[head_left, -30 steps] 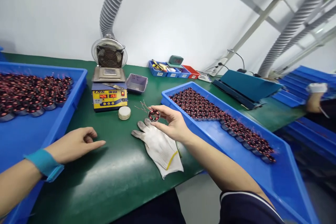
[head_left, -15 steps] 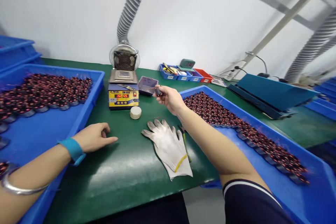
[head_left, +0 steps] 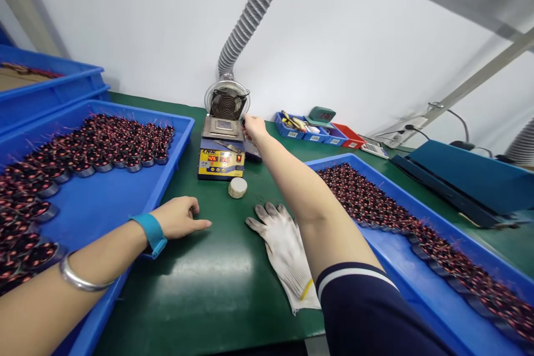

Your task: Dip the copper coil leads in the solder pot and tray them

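Note:
My right hand (head_left: 253, 127) reaches to the right edge of the solder pot (head_left: 223, 147), a yellow and blue unit with red digits and a metal top. Its fingers are closed on a small dark cylindrical part (head_left: 244, 122), mostly hidden by them. Low over the green table, my left hand (head_left: 178, 218) holds nothing, its thumb stretched out and its other fingers loosely bent. A round whitish block (head_left: 237, 188) sits in front of the pot. Nearer me lies a pair of white gloves (head_left: 287, 256) with greyed fingertips.
Blue trays on the left (head_left: 104, 200) and right (head_left: 387, 256) hold many dark round parts with copper-coloured windings and thin wires. An exhaust duct (head_left: 254, 11) hangs behind the pot. Small blue bins (head_left: 288, 131), a red bin (head_left: 347, 136) and a teal folded panel (head_left: 467, 172) stand farther right.
My right hand has moved forward with the dark part, from beside the purple box to the pot's top edge. My left hand stays much the same. The view has shifted left.

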The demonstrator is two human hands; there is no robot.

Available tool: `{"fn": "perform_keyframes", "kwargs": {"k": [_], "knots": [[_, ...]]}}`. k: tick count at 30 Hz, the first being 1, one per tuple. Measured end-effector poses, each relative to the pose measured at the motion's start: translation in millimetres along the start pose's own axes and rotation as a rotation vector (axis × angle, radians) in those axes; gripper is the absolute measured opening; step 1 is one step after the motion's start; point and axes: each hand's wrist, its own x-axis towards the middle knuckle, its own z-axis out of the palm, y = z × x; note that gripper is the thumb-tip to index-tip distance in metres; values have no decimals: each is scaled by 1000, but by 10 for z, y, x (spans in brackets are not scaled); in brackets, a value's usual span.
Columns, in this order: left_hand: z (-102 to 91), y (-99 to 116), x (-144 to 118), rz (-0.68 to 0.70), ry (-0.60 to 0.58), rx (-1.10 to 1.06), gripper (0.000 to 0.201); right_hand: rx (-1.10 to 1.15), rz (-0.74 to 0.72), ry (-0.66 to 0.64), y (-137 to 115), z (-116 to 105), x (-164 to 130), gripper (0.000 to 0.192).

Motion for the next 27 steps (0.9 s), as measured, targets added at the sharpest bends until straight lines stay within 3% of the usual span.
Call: {"fn": "perform_keyframes", "kwargs": {"k": [8,15,21,27], "knots": [[-4,5,-19,3,-17,-26,48,-61,-42,14,32,53,58,28],[5,-9,1,10,-4,-24,48,185,101,8,-180,-152,-106,27],[1,-3,0,10,-1,-35,47,431,130,-146,-212,-453,-475,30],[14,-45,-7,46,17,0,54,502,116,-224,45,-1029,-925,30]]}}
